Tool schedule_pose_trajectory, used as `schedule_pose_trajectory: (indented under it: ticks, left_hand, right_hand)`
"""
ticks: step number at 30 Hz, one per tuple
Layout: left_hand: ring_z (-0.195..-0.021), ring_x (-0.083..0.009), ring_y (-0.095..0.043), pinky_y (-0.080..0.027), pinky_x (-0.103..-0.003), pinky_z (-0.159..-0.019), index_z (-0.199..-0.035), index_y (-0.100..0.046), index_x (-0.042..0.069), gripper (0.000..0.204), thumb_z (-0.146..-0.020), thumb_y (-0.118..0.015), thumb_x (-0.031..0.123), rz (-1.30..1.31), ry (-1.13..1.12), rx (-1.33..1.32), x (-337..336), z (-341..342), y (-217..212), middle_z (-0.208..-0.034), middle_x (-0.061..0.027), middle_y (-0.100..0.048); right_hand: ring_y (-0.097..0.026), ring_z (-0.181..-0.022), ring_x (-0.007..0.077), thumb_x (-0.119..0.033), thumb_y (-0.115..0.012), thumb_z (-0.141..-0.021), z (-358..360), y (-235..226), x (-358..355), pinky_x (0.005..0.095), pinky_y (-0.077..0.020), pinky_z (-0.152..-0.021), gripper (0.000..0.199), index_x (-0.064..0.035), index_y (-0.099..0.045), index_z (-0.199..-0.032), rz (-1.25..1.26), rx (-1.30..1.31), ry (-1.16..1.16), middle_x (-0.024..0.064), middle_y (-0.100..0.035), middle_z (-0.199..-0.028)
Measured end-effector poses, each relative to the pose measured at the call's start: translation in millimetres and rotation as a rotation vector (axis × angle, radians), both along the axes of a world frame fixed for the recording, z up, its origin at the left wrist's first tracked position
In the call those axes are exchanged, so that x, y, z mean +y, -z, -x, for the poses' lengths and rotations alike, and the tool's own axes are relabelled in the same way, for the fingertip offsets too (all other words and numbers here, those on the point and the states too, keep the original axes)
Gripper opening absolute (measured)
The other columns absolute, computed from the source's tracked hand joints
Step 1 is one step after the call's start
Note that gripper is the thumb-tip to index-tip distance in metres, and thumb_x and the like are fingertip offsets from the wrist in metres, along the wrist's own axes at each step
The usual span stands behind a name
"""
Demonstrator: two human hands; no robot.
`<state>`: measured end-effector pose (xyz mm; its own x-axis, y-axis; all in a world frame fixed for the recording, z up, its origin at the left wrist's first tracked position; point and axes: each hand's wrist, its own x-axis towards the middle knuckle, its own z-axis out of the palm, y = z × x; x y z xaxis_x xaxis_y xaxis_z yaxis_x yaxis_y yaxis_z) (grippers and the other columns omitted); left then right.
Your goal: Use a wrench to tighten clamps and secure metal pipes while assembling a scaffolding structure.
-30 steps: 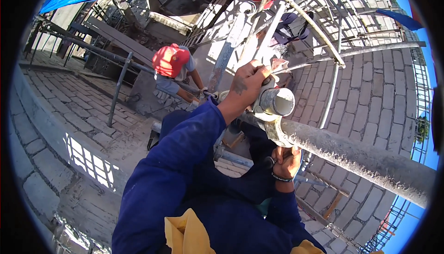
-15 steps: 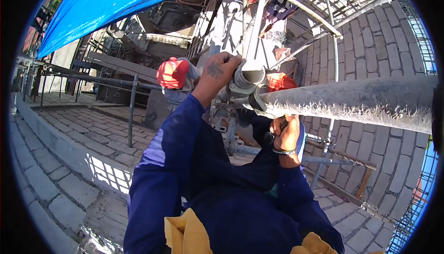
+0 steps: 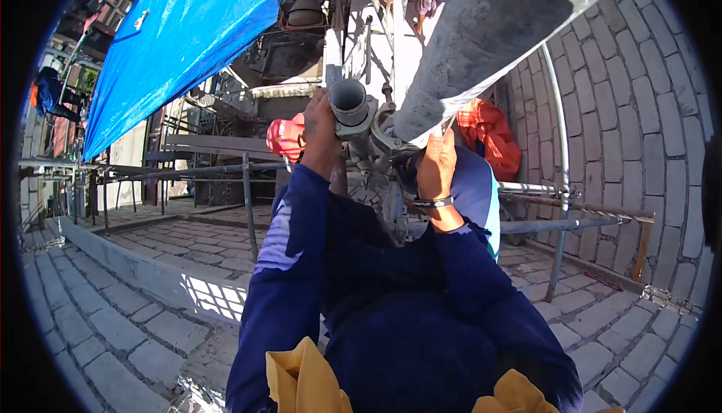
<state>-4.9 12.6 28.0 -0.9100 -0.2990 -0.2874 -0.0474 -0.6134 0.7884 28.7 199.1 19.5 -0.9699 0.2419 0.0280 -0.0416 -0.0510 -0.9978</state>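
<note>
The left hand (image 3: 320, 131) grips the open-ended tube (image 3: 348, 102); the right hand (image 3: 438, 163) holds the clamp (image 3: 383, 138). The heavy scaffold pipe (image 3: 496, 29) may slip onto fingers.

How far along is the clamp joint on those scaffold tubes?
Done: the thick grey metal tube sits in the metal clamp coupler beside the open-ended grey pipe. In hand: left hand grips at the pipe, right hand supports under the tube. Left: whether the clamp is tightened cannot be seen.
</note>
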Motion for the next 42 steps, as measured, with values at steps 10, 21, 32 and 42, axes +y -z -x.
schedule_pose_trajectory:
  ticks: [10, 21, 32, 42]
  left_hand:
    - [-0.065, -0.0093, -0.057, -0.046, -0.022, -0.058, -0.083, -0.053, 0.005, 0.011, -0.087, -0.05, 0.015, -0.06, -0.277, 0.128, 19.8, -7.5, 1.0, -0.075, -0.0029, -0.059]
    - [-0.068, -0.0067, -0.051, -0.042, -0.02, -0.062, -0.084, -0.054, 0.003, 0.011, -0.085, -0.05, 0.013, -0.024, -0.477, 0.193, 28.5, -8.3, 16.1, -0.076, -0.0015, -0.055]
    - [-0.072, -0.0094, -0.053, -0.043, -0.021, -0.068, -0.088, -0.052, 0.002, 0.014, -0.087, -0.046, 0.015, 0.032, -0.558, 0.168, 42.9, -9.2, 4.2, -0.079, -0.0032, -0.055]
    - [-0.083, -0.0127, -0.055, -0.045, -0.026, -0.075, -0.094, -0.049, 0.007, 0.014, -0.089, -0.04, 0.016, 0.638, -0.324, 0.226, 19.3, -6.0, 36.3, -0.088, -0.0042, -0.053]
  right_hand:
    - [-0.051, -0.058, 0.0252, -0.02, -0.042, -0.087, 49.8, 12.0, -4.9, 0.0362, -0.0387, -0.057, 0.026, 0.0039, -0.052, -0.089, -0.203, 0.104, -0.042, 0.0168, -0.054, -0.064]
    - [-0.054, -0.089, 0.0127, -0.022, -0.04, -0.092, 71.4, 4.9, 3.8, 0.0247, -0.0416, -0.077, 0.032, 0.0043, -0.053, -0.106, 0.031, 0.229, -0.47, 0.007, -0.06, -0.099]
    - [-0.054, -0.088, 0.0117, -0.022, -0.037, -0.093, 99.8, 6.4, 16.0, 0.0244, -0.0421, -0.077, 0.033, 0.0041, -0.052, -0.106, -0.336, 0.314, -0.644, 0.0059, -0.06, -0.099]
    - [-0.051, -0.077, 0.0075, -0.015, -0.038, -0.093, 97.7, 13.4, 9.5, 0.0231, -0.0414, -0.071, 0.027, 0.0022, -0.052, -0.108, -0.095, -0.144, -0.554, 0.0025, -0.058, -0.088]
